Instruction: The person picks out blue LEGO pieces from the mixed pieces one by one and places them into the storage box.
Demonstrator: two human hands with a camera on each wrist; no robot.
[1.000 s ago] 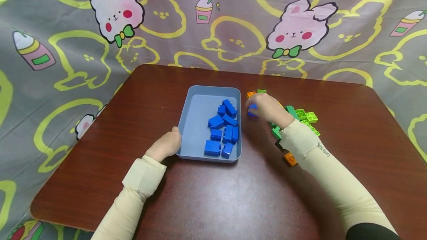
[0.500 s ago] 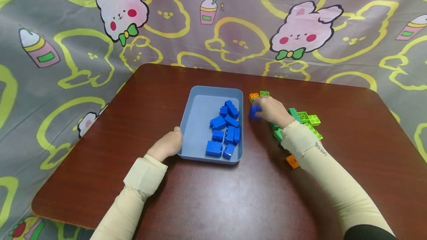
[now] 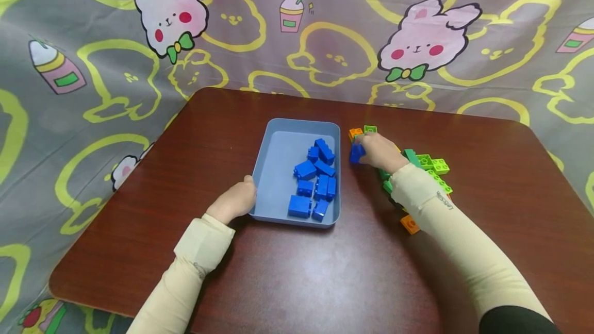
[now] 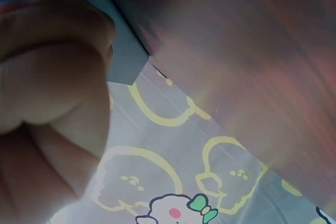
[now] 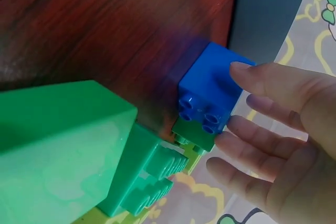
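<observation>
My left hand (image 3: 237,197) grips the near left wall of a shallow blue-grey tray (image 3: 271,169); in the left wrist view the left hand (image 4: 52,87) is curled at the tray's edge (image 4: 123,51). Several blue toy building bricks (image 3: 304,170) lie in the tray's right half. Beyond its right wall, my right hand (image 3: 380,152) pinches a blue building brick (image 3: 357,153). Up close in the right wrist view, the right hand (image 5: 294,135) has its thumb on one face of that studded blue brick (image 5: 215,80), fingers along the opposite side.
Right of the tray lies a pile of loose bricks, including lime-green bricks (image 3: 440,166), dark green bricks (image 3: 411,156) and an orange brick (image 3: 410,223). Another orange brick (image 3: 355,133) lies behind the right hand. A patterned cloth (image 3: 334,30) hangs behind the brown table (image 3: 278,272).
The right hand's fingers have settled on the blue brick, which has turned slightly. My left hand stays on the tray. The whole head view has shifted a little.
</observation>
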